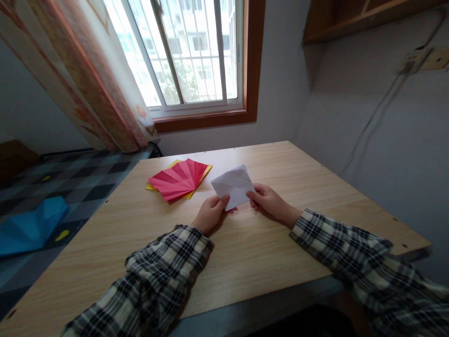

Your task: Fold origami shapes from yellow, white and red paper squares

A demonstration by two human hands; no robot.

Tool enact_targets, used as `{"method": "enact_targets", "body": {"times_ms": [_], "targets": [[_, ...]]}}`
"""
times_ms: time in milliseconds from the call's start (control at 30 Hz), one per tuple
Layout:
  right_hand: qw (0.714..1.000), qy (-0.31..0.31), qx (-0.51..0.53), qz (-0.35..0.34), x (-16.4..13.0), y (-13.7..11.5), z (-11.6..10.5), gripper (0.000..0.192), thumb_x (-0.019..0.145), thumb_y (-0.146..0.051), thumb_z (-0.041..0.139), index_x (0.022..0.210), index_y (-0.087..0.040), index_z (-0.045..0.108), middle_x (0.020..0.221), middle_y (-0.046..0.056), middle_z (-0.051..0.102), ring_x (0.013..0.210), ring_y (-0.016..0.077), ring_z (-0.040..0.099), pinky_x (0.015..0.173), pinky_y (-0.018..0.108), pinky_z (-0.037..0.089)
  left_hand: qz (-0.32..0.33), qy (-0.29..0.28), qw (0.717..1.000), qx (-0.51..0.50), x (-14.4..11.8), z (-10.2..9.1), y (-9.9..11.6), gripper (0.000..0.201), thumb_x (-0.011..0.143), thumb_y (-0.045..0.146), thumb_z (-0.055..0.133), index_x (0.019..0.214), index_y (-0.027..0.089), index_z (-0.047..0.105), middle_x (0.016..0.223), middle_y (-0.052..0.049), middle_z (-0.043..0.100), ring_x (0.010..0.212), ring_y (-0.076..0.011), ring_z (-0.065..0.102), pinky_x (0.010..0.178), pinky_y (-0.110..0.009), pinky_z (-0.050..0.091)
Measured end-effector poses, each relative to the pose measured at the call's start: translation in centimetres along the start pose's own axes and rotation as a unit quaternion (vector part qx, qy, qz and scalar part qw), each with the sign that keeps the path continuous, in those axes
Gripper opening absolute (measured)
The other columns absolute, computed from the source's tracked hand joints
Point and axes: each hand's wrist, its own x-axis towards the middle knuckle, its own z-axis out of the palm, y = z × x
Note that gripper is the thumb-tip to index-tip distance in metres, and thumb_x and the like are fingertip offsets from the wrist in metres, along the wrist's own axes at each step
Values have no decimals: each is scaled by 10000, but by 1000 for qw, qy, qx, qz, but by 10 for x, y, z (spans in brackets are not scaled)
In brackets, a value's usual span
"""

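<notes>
A small piece of white paper [234, 181], folded into a four-sided shape with faint creases across its face, was held over the middle of the wooden table [252, 252], tilted so that one corner pointed toward the far edge. Whether its lower side touched the tabletop could not be told. The left hand [211, 211] pinched it near the lower left, thumb on top and fingers beneath; the right hand [267, 199] gripped its right side the same way.

Just beside it, toward the table's far left corner, a pink pleated paper [179, 179] lay spread like a fan over yellow paper [207, 173], which showed only along its margins. Beyond the table's left edge, a blue folded paper [33, 223] rested on a checked cloth [93, 178], cut off by the left border of the view.

The thumbs covered parts of the white paper, its underside was hidden, and its layers could not be counted. Plaid sleeves [171, 262] hid stretches of the table's near edge, and its near left corner was cut off.
</notes>
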Motion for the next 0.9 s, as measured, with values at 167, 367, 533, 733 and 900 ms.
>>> {"method": "enact_targets", "body": {"times_ms": [167,367,533,733,900], "targets": [[1000,-10,-11,0,-1,-2,0,307,878,-473,667,837,-177,595,578,-30,596,504,112,537,498,234,427,-7,11,1000,-10,-2,2,2,442,767,565,724,833,129,689,757,-72,714,691,-180,632,670,-300,484],[1000,-9,-5,5,-2,-4,0,298,885,-465,652,826,-179,593,579,-26,606,507,118,550,506,243,439,-12,1,1000,11,-2,0,3,380,685,457,799,849,130,695,792,-77,734,719,-194,657,693,-314,495],[999,-7,28,25,-2,-6,3,305,823,-444,735,832,-171,599,605,-33,601,517,100,540,500,224,425,-17,10,1000,24,-2,0,5,369,698,460,785,837,129,696,778,-92,735,713,-202,660,674,-320,499],[996,-42,31,75,-6,-8,13,423,776,-569,727,720,-170,600,574,-19,577,506,107,506,506,251,426,13,-3,1000,-4,-7,10,8,386,719,492,781,820,130,693,774,-78,727,633,-154,612,628,-296,507],[994,-48,-87,40,-10,-7,18,485,863,-620,607,631,-197,570,552,-14,555,531,127,507,574,285,442,13,-40,999,-19,-8,19,6,441,715,521,790,891,133,677,818,-65,717,690,-170,637,618,-288,519]]}}
